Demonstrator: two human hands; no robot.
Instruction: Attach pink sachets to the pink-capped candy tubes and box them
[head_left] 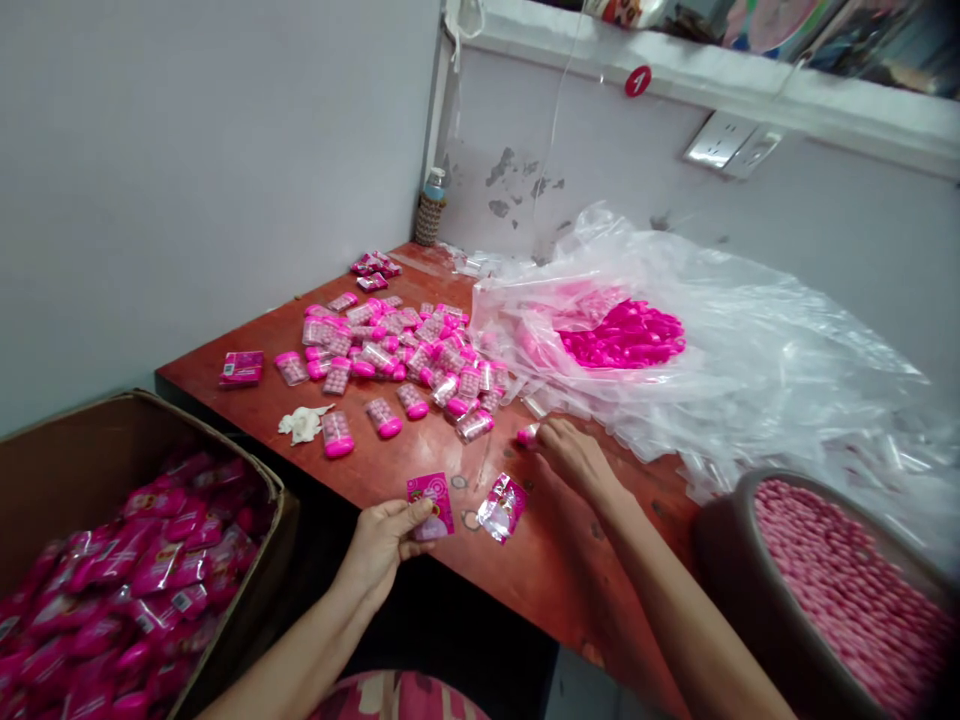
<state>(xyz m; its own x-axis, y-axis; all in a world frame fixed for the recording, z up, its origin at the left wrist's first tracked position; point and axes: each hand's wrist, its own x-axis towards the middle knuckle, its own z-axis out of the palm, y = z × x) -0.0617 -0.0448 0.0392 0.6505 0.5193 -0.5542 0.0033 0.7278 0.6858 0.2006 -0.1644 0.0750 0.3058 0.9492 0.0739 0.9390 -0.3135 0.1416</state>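
Observation:
My left hand (386, 528) is closed at the table's near edge, pinching a flat pink printed packet (440, 508) between thumb and fingers. A second pink packet (504, 508), shiny and creased, lies on the table just right of it. Further right, my right hand (564, 447) is closed with its fingertips on a small pink cap (527, 435); the fingers partly hide it. Beyond both hands spreads a heap of small clear containers (375, 335) with pink caps, filled with pale pink beads or candies. Several lie apart, such as a nearer container (338, 436).
An open cardboard box (281, 500) of pink packets stands at left. Clear plastic bags (750, 330) cover the right back, with bright pink caps (626, 335) in one. A tub (731, 560) of pink pellets stands at right. Crumpled white tissue (303, 424) lies near the left edge.

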